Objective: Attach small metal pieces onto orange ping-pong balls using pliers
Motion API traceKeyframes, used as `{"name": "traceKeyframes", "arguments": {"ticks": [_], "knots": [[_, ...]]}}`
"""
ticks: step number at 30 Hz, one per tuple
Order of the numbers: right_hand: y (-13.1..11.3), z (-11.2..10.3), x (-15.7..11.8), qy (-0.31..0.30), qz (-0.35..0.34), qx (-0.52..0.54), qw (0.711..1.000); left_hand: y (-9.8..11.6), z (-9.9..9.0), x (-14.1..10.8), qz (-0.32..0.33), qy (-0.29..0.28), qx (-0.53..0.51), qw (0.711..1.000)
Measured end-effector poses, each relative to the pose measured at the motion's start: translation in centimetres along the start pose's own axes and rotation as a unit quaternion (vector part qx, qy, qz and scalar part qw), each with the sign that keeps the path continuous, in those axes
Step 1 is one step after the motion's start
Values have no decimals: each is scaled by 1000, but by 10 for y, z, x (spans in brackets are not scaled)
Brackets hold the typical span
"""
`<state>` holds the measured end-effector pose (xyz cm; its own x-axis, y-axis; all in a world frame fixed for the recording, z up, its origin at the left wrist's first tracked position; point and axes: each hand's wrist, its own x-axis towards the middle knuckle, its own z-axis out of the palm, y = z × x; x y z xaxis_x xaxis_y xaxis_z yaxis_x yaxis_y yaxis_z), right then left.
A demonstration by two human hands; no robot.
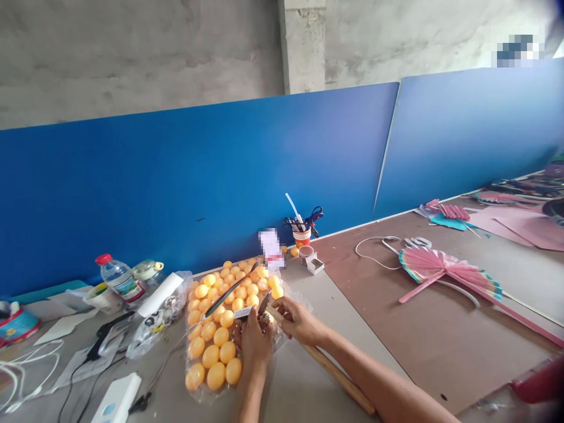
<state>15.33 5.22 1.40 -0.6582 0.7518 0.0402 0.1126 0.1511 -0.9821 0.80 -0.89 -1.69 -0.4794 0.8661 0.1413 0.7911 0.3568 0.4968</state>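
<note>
My left hand (257, 338) is closed over the front right part of a clear bag of orange balls (215, 375). A dark, pointed, blade-like piece (264, 302) rises from its fingers, beside a small white label (242, 312); what it grips is mostly hidden. Just to the right, my right hand (297, 320) has its fingers pinched round the upper end of a wooden stick (339, 376). The stick slants down under my right forearm toward the table's front. Across the balls lies a thin dark strip (231, 292).
A red-capped bottle (121, 279), white cables (20, 367) and a white box (117, 399) crowd the left. Behind stand a cup of tools (302, 236) and a small open box (315, 264). Pink folded paper fans (445, 269) lie rightward. A blue partition (198, 182) borders the table.
</note>
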Motion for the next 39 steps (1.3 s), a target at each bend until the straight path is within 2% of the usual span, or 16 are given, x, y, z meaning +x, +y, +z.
{"name": "traceKeyframes", "arguments": {"ticks": [6,9,13,20,39], "knots": [[0,2,1,-28,21,9,999,-1,0,0,3,4,-18,1000],[4,0,2,-12,14,28,999,-2,1,1,-4,4,-18,1000],[10,-3,3,9,-3,-22,1000,-1,1,1,-13,-2,8,1000],[9,-3,2,13,-8,-29,999,2,-3,0,-9,-22,-12,1000],[2,-2,1,14,12,19,1000,-3,3,0,5,-2,-11,1000]]}}
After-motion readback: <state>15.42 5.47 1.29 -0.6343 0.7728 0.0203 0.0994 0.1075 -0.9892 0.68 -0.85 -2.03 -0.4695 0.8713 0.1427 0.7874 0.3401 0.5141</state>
